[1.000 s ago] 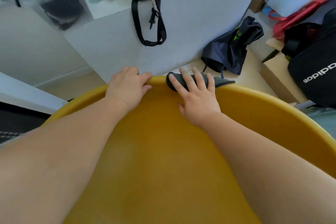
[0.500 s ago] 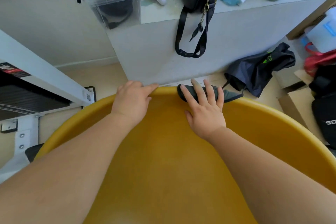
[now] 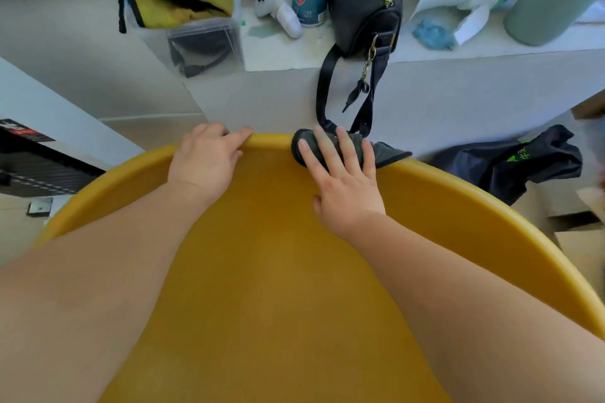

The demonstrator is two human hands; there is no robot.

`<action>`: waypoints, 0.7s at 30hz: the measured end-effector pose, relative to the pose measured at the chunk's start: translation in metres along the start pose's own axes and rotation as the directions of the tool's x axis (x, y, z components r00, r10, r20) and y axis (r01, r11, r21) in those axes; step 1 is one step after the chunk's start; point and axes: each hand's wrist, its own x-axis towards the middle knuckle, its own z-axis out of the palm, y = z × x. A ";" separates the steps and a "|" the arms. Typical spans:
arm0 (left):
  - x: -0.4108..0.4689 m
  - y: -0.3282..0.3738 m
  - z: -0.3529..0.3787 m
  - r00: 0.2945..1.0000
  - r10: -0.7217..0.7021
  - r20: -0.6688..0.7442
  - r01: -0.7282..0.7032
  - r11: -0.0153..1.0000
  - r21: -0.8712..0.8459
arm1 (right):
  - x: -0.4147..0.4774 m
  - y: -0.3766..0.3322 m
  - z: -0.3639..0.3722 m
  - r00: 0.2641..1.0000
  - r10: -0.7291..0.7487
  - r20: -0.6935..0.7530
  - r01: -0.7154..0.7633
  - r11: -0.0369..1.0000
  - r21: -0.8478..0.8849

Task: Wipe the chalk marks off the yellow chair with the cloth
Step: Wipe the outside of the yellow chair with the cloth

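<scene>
Cloth (image 3: 386,154) sits on the yellow chair (image 3: 294,271) rim under the flat-fingered right hand (image 3: 347,190), while the left hand (image 3: 206,160) seemingly grips the rim; an outward swipe could drop it behind.

Bare L hand (image 3: 204,162) & bare R hand (image 3: 343,186): both plump w/ rounded backs & shortish fingers. Nails on R hand are short, trimmed close to the tips. Just behind each grip the wrist widens into a thick, smooth forearm. L forearm (image 3: 114,255) & R forearm (image 3: 458,271) are bare skin from the grip back to btm of frame.
</scene>
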 end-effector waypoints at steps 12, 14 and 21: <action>0.039 -0.027 -0.011 0.999 0.013 -0.036 -0.012 1.000 0.018 | 0.071 0.012 -0.028 0.996 -0.074 -0.052 0.073 0.997 -0.024; 0.044 -0.027 -0.011 0.999 -0.009 -0.050 0.009 1.000 0.007 | 0.084 0.019 -0.037 0.995 -0.077 -0.057 0.075 0.997 -0.030; 0.042 0.012 -0.027 0.989 -0.139 -0.058 0.134 0.987 -0.086 | 0.092 0.022 -0.036 0.982 -0.064 -0.179 0.090 0.986 0.139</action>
